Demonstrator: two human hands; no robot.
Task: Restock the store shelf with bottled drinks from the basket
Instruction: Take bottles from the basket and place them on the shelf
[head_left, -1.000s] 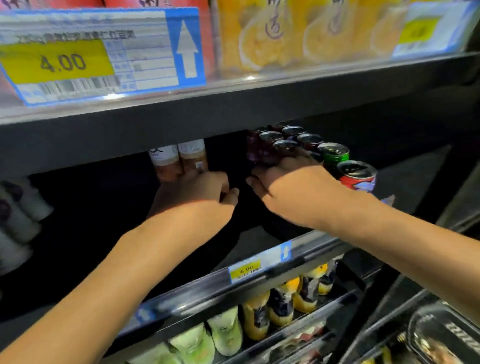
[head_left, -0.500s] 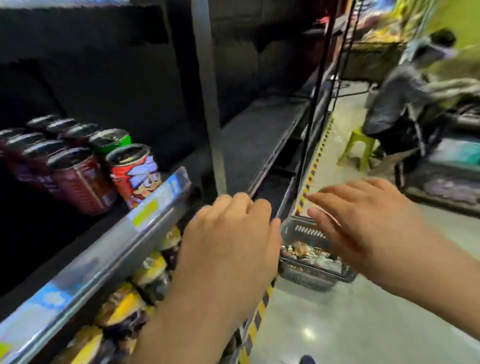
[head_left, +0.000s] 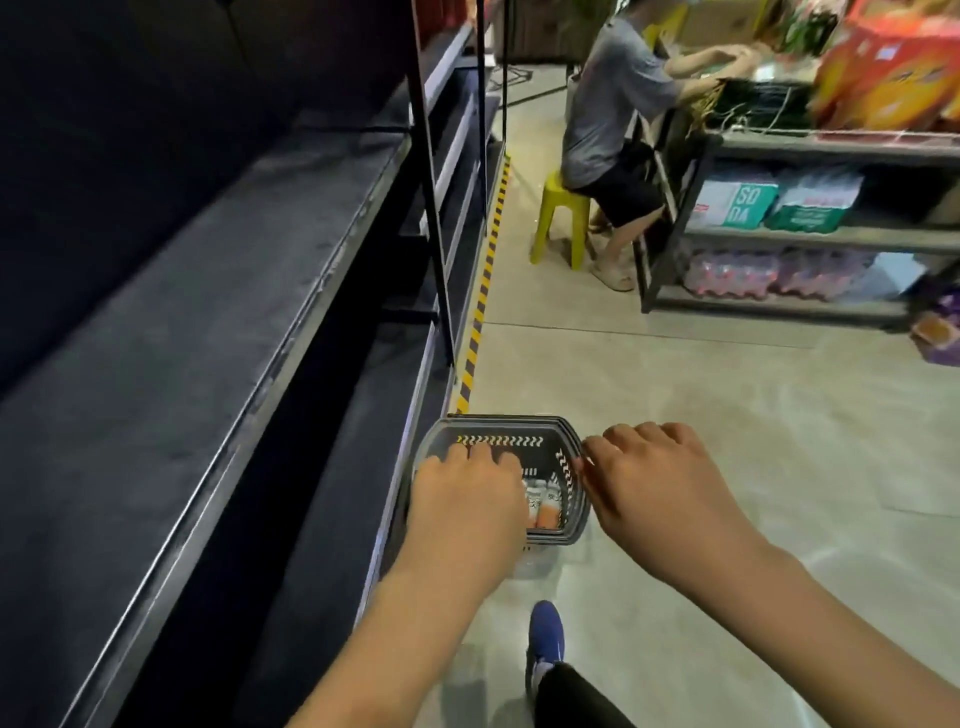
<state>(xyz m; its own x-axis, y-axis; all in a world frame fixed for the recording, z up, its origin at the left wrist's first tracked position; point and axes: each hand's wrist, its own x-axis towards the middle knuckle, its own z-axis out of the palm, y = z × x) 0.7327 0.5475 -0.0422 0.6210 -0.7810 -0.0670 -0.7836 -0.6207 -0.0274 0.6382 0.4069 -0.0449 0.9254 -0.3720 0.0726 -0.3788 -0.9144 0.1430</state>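
Bottled drinks (head_left: 543, 506) lie in the basket (head_left: 498, 428) beneath both hands.

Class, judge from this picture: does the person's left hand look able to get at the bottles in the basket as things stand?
Probably yes. The left hand is over the open-topped basket, nothing covers the bottles, and the right hand sits off by the rim.

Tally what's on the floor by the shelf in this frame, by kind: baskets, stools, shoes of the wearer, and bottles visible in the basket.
Baskets: 1
Stools: 1
Wearer's shoes: 1
Bottles visible in the basket: 2, with more possibly hidden under the left hand
Total: 5
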